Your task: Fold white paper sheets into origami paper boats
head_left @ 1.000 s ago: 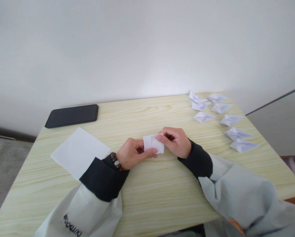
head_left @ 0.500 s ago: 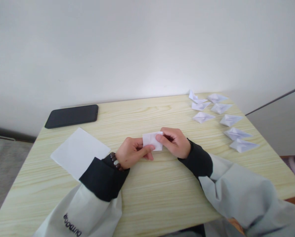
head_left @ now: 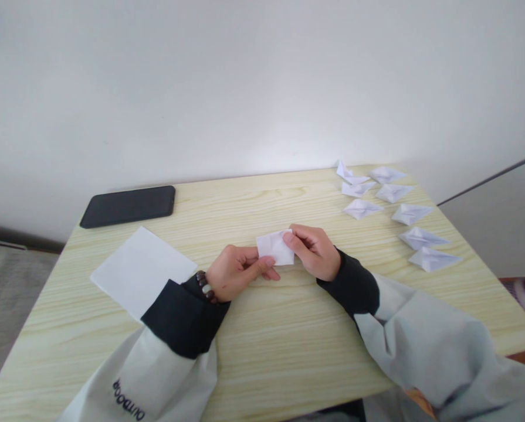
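Observation:
Between my two hands is a small folded piece of white paper [head_left: 276,248], roughly rectangular, held above the table. My left hand [head_left: 236,271] pinches its lower left part, thumb in front and fingers behind. At its upper right corner, my right hand [head_left: 315,252] grips the paper between thumb and curled fingers. Creases show faintly on the paper's face; its back is hidden. To the left of my left hand lies a flat sheet of white paper [head_left: 134,266], partly covered by my sleeve.
Several folded white paper boats [head_left: 362,208] stand in two rows at the right rear of the wooden table [head_left: 271,351]. A black phone [head_left: 128,206] lies at the back left. Behind the table rises a white wall [head_left: 244,88].
The folded paper has shifted slightly right and up, and tilts a little more. My right thumb has moved slightly up and right with it. Everything else stays put.

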A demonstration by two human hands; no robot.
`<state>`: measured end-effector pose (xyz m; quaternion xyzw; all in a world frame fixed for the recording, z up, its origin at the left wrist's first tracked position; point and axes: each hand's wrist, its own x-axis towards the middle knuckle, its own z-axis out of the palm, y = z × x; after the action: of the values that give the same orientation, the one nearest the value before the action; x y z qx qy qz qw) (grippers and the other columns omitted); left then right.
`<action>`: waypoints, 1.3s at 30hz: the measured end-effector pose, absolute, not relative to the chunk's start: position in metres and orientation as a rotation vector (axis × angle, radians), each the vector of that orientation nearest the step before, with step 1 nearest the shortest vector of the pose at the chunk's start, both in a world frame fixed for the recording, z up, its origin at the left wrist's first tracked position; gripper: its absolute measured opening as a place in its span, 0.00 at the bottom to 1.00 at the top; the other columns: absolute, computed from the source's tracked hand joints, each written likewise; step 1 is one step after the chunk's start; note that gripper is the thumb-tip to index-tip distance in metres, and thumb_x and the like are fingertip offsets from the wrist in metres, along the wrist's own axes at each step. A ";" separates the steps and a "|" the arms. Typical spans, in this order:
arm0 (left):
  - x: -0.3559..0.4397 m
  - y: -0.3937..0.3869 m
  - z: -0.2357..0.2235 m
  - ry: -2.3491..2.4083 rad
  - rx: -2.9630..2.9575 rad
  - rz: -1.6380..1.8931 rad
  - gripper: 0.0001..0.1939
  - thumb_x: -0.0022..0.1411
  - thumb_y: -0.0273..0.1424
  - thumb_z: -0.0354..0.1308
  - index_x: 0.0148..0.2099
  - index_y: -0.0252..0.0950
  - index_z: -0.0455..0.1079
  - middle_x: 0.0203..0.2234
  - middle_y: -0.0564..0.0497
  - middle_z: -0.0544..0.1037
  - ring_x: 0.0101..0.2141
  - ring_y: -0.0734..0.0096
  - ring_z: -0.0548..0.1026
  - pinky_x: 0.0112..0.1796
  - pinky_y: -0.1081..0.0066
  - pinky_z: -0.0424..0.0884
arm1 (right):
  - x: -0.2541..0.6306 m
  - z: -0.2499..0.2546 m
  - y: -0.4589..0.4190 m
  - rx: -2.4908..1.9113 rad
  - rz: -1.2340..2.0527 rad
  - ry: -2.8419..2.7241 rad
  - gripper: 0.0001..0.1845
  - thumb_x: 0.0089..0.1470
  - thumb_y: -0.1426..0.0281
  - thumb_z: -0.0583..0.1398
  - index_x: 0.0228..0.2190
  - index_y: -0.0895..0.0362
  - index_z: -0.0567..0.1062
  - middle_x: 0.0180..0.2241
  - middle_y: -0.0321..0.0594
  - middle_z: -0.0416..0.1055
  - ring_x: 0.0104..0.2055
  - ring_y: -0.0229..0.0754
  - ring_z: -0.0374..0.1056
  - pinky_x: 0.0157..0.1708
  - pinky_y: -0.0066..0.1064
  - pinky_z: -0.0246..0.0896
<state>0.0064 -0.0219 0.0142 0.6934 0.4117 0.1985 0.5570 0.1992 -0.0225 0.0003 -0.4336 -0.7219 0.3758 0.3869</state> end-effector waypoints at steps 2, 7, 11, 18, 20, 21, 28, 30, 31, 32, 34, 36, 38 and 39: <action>0.007 -0.022 0.014 0.974 1.618 0.509 0.15 0.59 0.37 0.53 0.31 0.32 0.75 0.25 0.49 0.80 0.23 0.76 0.73 0.26 0.78 0.68 | 0.200 -0.001 -0.023 -1.083 1.006 -1.846 0.19 0.58 0.60 0.50 0.20 0.57 0.62 0.19 0.32 0.57 0.22 0.32 0.52 0.22 0.27 0.47; 0.009 -0.023 0.016 1.016 1.560 0.584 0.15 0.59 0.38 0.54 0.30 0.30 0.73 0.25 0.47 0.80 0.22 0.75 0.74 0.23 0.78 0.69 | 0.200 -0.003 -0.023 -1.070 1.046 -1.821 0.13 0.56 0.61 0.53 0.26 0.58 0.66 0.22 0.33 0.60 0.23 0.33 0.54 0.23 0.26 0.50; 0.010 -0.022 0.016 1.026 1.539 0.637 0.16 0.59 0.39 0.54 0.30 0.30 0.72 0.25 0.47 0.80 0.23 0.74 0.74 0.24 0.78 0.70 | 0.199 -0.002 -0.023 -1.080 1.035 -1.809 0.11 0.56 0.64 0.54 0.27 0.58 0.66 0.21 0.32 0.59 0.21 0.32 0.53 0.21 0.25 0.49; 0.008 -0.022 0.014 1.055 1.606 0.586 0.16 0.59 0.38 0.54 0.29 0.31 0.73 0.23 0.49 0.80 0.22 0.75 0.75 0.26 0.78 0.71 | 0.200 0.002 -0.023 -1.077 0.865 -1.957 0.15 0.56 0.67 0.53 0.20 0.57 0.60 0.18 0.29 0.52 0.20 0.30 0.49 0.21 0.24 0.45; 0.008 -0.023 0.014 1.069 1.615 0.584 0.16 0.59 0.38 0.54 0.28 0.31 0.73 0.22 0.49 0.79 0.22 0.75 0.74 0.25 0.78 0.71 | 0.200 0.003 -0.022 -1.070 0.833 -1.981 0.15 0.57 0.67 0.52 0.20 0.57 0.59 0.17 0.29 0.52 0.20 0.30 0.49 0.21 0.24 0.45; 0.008 -0.023 0.015 1.078 1.617 0.591 0.16 0.59 0.39 0.54 0.27 0.31 0.73 0.21 0.49 0.79 0.21 0.75 0.74 0.25 0.78 0.71 | 0.200 0.003 -0.022 -1.076 0.821 -1.988 0.15 0.56 0.66 0.53 0.20 0.57 0.59 0.17 0.29 0.52 0.20 0.30 0.48 0.21 0.24 0.45; 0.008 -0.022 0.013 1.043 1.626 0.707 0.16 0.60 0.38 0.53 0.29 0.31 0.72 0.21 0.49 0.79 0.20 0.77 0.72 0.24 0.78 0.70 | 0.199 0.001 -0.023 -1.128 0.802 -2.006 0.18 0.57 0.65 0.52 0.19 0.58 0.63 0.16 0.30 0.57 0.19 0.30 0.52 0.21 0.23 0.47; 0.008 -0.022 0.013 1.035 1.634 0.714 0.16 0.60 0.38 0.53 0.30 0.31 0.72 0.22 0.49 0.79 0.20 0.77 0.72 0.24 0.78 0.70 | 0.199 0.002 -0.023 -1.109 0.785 -2.031 0.18 0.58 0.65 0.51 0.18 0.58 0.64 0.16 0.31 0.58 0.19 0.30 0.53 0.22 0.23 0.48; 0.008 -0.022 0.013 1.034 1.635 0.710 0.16 0.60 0.38 0.53 0.30 0.31 0.72 0.22 0.49 0.79 0.20 0.76 0.72 0.24 0.78 0.70 | 0.199 0.002 -0.023 -1.106 0.776 -2.040 0.19 0.58 0.66 0.51 0.18 0.58 0.65 0.16 0.31 0.59 0.19 0.30 0.54 0.22 0.24 0.48; 0.008 -0.022 0.013 1.034 1.633 0.705 0.16 0.60 0.38 0.53 0.30 0.31 0.72 0.22 0.49 0.79 0.20 0.76 0.72 0.24 0.78 0.70 | 0.199 0.003 -0.023 -1.108 0.764 -2.044 0.19 0.58 0.66 0.51 0.18 0.58 0.65 0.16 0.31 0.59 0.19 0.30 0.54 0.22 0.24 0.49; 0.009 -0.023 0.014 1.043 1.633 0.692 0.16 0.59 0.38 0.53 0.29 0.31 0.73 0.21 0.49 0.79 0.20 0.76 0.73 0.24 0.78 0.70 | 0.199 0.004 -0.023 -1.112 0.749 -2.052 0.19 0.58 0.66 0.51 0.18 0.59 0.66 0.16 0.31 0.59 0.19 0.30 0.54 0.23 0.24 0.49; 0.009 -0.024 0.014 1.064 1.650 0.680 0.17 0.59 0.39 0.53 0.28 0.31 0.73 0.21 0.49 0.79 0.20 0.75 0.73 0.24 0.77 0.70 | 0.200 0.004 -0.023 -1.095 0.761 -2.056 0.19 0.58 0.66 0.51 0.18 0.59 0.66 0.16 0.32 0.60 0.19 0.30 0.55 0.23 0.24 0.49; 0.009 -0.024 0.014 1.098 1.685 0.679 0.18 0.59 0.40 0.52 0.29 0.31 0.74 0.21 0.49 0.79 0.21 0.75 0.72 0.24 0.77 0.69 | 0.201 0.005 -0.022 -1.071 0.803 -2.058 0.19 0.58 0.67 0.51 0.18 0.59 0.66 0.16 0.31 0.60 0.19 0.30 0.55 0.22 0.23 0.49; 0.009 -0.025 0.015 1.116 1.710 0.691 0.19 0.60 0.40 0.51 0.28 0.31 0.74 0.21 0.49 0.78 0.21 0.74 0.72 0.24 0.77 0.68 | 0.202 0.005 -0.022 -1.057 0.834 -2.064 0.19 0.58 0.67 0.51 0.18 0.59 0.66 0.15 0.31 0.59 0.19 0.29 0.54 0.22 0.23 0.49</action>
<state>0.0090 -0.0246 0.0146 0.6988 0.4559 0.2825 0.4733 0.2017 -0.0223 0.0049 -0.4045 -0.7899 0.3193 0.3324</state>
